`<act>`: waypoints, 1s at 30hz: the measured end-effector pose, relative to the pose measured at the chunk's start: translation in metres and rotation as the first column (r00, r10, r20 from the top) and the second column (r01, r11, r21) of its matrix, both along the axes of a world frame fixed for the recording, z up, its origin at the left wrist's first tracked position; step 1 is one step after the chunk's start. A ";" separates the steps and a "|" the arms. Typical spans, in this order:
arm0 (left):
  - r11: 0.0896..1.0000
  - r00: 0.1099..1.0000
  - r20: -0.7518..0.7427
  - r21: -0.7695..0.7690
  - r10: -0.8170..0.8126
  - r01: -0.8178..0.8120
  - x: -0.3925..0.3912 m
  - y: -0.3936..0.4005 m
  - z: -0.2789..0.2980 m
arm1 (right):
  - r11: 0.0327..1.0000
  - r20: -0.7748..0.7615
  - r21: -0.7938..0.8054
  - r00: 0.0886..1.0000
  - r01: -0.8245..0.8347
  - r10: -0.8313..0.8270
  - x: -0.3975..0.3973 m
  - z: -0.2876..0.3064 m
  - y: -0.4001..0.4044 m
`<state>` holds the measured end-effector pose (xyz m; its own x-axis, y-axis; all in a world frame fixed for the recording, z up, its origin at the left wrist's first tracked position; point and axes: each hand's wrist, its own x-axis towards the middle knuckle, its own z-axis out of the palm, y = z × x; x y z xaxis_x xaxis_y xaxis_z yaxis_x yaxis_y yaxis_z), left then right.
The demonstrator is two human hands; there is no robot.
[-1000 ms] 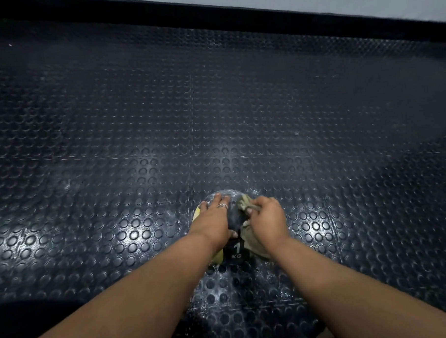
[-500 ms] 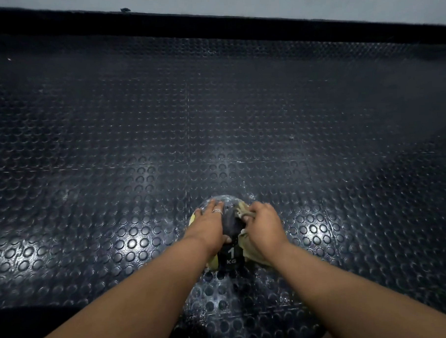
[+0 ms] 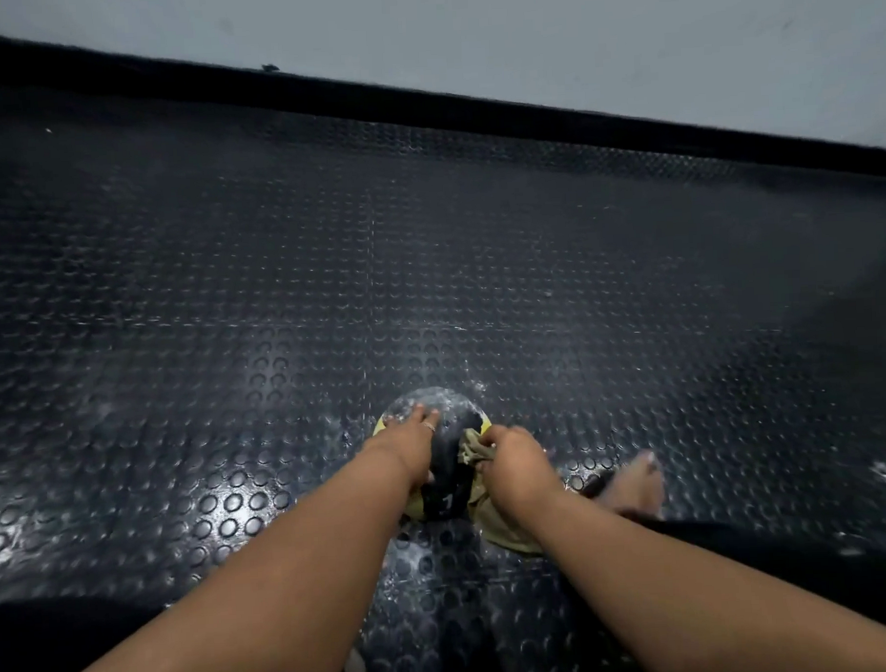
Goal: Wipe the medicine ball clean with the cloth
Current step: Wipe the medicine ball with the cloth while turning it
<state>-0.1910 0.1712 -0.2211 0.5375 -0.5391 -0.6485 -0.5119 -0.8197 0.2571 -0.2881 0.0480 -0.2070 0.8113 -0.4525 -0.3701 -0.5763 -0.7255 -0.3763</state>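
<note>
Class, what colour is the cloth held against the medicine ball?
Pale olive-tan cloth, seen in the head view, the only one.

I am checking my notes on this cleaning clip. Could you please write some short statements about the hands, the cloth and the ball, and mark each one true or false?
1. The right hand grips the cloth. True.
2. The left hand rests flat on the floor. False: it lies on the medicine ball.
3. The medicine ball sits on a studded rubber floor. True.
4. The cloth is spread out on the floor far from the ball. False: it is bunched against the ball's right side.
5. A ring shows on a left-hand finger. True.
</note>
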 end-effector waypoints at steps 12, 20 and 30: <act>0.986 0.992 0.090 0.148 -0.087 0.073 -0.012 0.003 0.010 | 0.971 0.108 0.234 0.991 0.056 -0.083 -0.028 -0.010 -0.024; 0.994 0.993 0.067 0.048 -0.101 0.097 -0.003 0.004 0.003 | 0.973 0.180 0.215 0.976 0.080 -0.120 -0.024 -0.017 -0.031; 0.925 0.981 0.027 -0.339 0.191 -0.171 0.017 0.029 -0.020 | 0.971 0.310 0.227 0.951 -0.077 0.003 0.023 -0.032 0.006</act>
<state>-0.1735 0.1998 -0.2409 0.6772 -0.6090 -0.4128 -0.3855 -0.7716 0.5060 -0.2649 0.0541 -0.2389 0.9172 -0.3484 -0.1930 -0.3792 -0.6157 -0.6907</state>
